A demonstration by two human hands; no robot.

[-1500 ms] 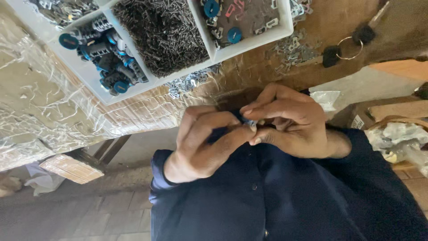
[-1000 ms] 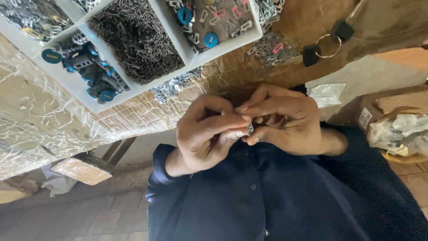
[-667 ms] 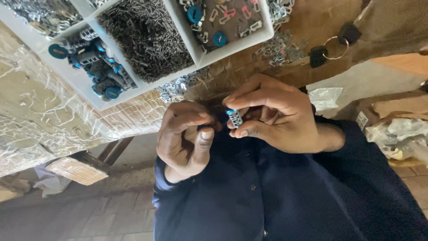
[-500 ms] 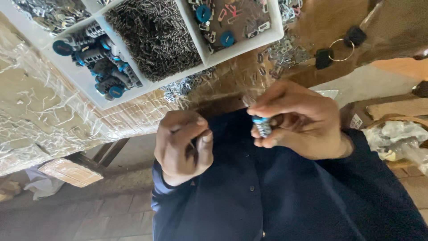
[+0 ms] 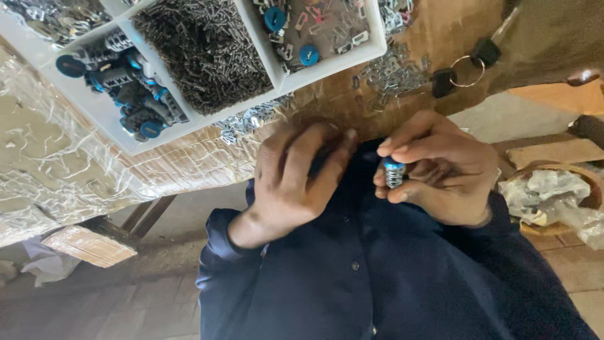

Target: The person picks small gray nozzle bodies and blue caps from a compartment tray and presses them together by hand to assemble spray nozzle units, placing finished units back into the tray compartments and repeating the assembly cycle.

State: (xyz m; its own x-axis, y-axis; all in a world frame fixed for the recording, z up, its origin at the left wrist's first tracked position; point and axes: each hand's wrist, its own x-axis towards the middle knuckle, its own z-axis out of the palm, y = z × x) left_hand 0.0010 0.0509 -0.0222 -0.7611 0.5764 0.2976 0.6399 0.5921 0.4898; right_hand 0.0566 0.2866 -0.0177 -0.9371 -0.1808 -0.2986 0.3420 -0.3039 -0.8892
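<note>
Partly hidden (by fingers): right hand (image 5: 440, 167) pinching spring (image 5: 394, 173).

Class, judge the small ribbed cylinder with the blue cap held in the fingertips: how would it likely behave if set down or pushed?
The ribbed cylinder looks rigid, probably metal, so likely stiff and fairly heavy for its size. Its round body would probably roll if laid sideways. The ribs likely aid grip; the right hand pinches it with fingertips alone.

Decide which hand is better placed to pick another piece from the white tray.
Probably left: the left hand lies nearer the white tray, while the right hand is busy pinching the blue-capped part.
</note>
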